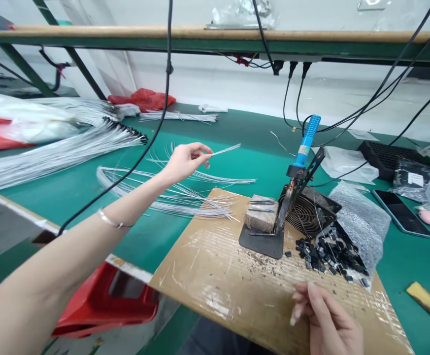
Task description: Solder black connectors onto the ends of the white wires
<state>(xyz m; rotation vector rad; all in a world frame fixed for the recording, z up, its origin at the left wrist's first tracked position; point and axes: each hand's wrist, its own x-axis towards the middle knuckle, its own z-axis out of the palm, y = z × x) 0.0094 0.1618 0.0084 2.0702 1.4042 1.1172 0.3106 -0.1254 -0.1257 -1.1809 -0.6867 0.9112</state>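
My left hand (190,160) is raised over the green bench, its thumb and fingers pinching a few thin white wires (227,149) whose ends point right. Beneath and beside it lie loose white wires (200,209), their tips reaching onto the brown cardboard (200,261). My right hand (321,313) hovers low over the cardboard's near part, fingers curled and partly apart, with nothing seen in it. Beyond that hand is a pile of small black pieces (329,251). A blue-handled soldering iron (308,140) stands in its holder next to a block (262,214).
A black cable (167,88) hangs down in front of the bench, across the left arm's side. Behind the iron is a round-grilled fan (307,212). A phone (403,213) and bubble wrap (366,217) lie right. Bundled white wires (52,153) cover the left; a red stool (104,305) sits below.
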